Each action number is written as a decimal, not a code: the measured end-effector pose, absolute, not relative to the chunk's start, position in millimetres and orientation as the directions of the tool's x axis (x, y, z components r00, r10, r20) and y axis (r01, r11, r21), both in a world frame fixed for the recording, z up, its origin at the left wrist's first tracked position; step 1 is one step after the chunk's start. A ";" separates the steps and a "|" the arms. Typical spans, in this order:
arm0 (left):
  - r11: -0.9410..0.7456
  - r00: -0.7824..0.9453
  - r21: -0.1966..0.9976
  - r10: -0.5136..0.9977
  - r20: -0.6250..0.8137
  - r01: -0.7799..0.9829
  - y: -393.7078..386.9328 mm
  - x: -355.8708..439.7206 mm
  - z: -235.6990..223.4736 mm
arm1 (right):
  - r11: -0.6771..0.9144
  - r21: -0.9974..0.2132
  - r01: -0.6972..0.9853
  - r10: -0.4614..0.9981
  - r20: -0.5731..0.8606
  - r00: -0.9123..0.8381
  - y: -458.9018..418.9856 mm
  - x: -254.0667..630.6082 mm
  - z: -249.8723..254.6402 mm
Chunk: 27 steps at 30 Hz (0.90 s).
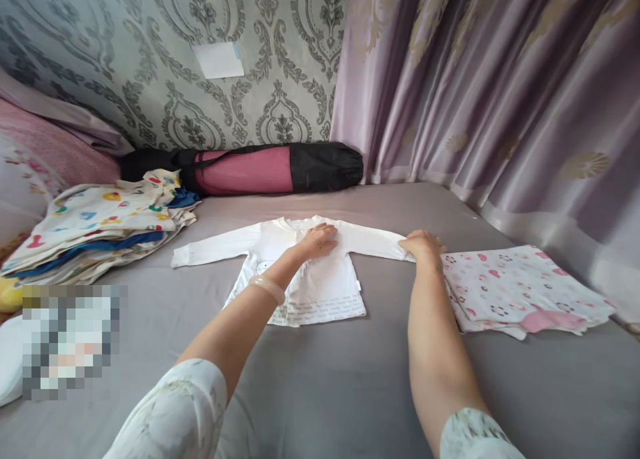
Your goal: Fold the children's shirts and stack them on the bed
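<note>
A small white long-sleeved shirt (330, 282) lies spread on the grey sheet, its sleeves stretched out to both sides. Small print runs along its hem, and my left forearm covers part of the front. My left hand (319, 240) rests on the upper chest below the collar, fingers stretched out. At the end of the right-hand sleeve, my right hand (423, 247) pinches the cuff between thumb and fingers. Just beyond that hand lies a folded white cloth with pink prints (520, 286).
A stack of folded clothes (110, 209) sits at the left. Against the patterned wall lies a black and pink roll bag (245, 170). A lilac curtain (425, 79) hangs down to the bed (340, 392) at the right. A blurred patch covers something at the lower left.
</note>
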State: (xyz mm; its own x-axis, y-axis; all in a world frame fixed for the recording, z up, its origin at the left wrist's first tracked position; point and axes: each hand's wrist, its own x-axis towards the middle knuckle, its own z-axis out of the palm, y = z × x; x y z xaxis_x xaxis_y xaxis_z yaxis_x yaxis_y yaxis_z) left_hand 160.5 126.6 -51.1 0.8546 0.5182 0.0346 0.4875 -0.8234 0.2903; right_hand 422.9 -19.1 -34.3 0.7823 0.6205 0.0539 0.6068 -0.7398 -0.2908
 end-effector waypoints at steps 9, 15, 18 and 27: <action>-0.787 0.830 0.281 0.552 -0.075 0.549 131.6 169.9 -50.1 | -0.352 -0.922 0.161 0.628 -0.105 0.771 -31.3 417.3 8.6; -0.778 0.827 0.280 0.542 -0.152 0.562 130.1 168.5 -38.2 | -0.068 -0.979 -0.190 0.659 -0.187 0.728 -18.7 389.2 34.0; -0.768 0.814 0.272 0.549 -0.187 0.580 130.8 172.1 -31.6 | 0.050 -0.962 -0.267 0.733 -0.146 0.665 -6.1 375.5 38.5; -0.775 0.807 0.233 0.541 -0.237 0.588 143.5 185.4 -14.3 | 0.172 -0.875 -0.453 0.866 -0.085 0.493 25.0 322.6 47.8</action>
State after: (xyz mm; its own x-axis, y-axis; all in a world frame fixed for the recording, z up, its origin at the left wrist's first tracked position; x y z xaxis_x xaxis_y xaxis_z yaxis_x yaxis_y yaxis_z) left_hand 185.4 143.5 -14.3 0.8069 0.5411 -0.2369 0.5879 -0.7747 0.2330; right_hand 322.6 25.0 47.8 0.4927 0.8660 -0.0851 -0.4532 0.1719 -0.8747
